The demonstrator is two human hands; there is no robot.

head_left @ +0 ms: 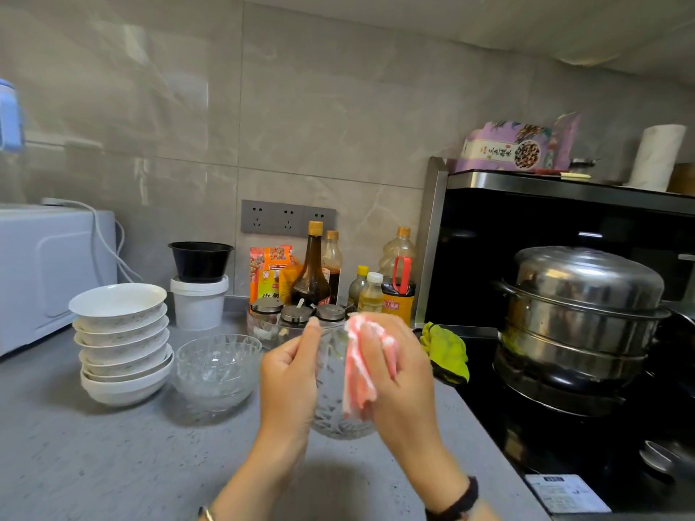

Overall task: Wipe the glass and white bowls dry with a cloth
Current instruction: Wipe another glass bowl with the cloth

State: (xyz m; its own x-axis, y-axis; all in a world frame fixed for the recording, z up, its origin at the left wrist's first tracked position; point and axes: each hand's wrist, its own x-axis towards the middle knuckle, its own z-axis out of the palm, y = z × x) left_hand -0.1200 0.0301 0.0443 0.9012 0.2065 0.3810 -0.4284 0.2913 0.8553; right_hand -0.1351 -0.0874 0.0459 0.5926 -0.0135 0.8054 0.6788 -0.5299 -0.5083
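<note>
While the left hand (pixel 289 381) grips the glass bowl (pixel 338 426), the right hand (pixel 404 377) holds a cloth (pixel 361 370) seemingly inside

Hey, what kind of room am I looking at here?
Most likely a home kitchen: a steel steamer pot on a black cooktop, sauce bottles by the wall sockets, and stacked white bowls on the counter.

The purple box (pixel 515 150) is labelled "三色糙米".
</note>
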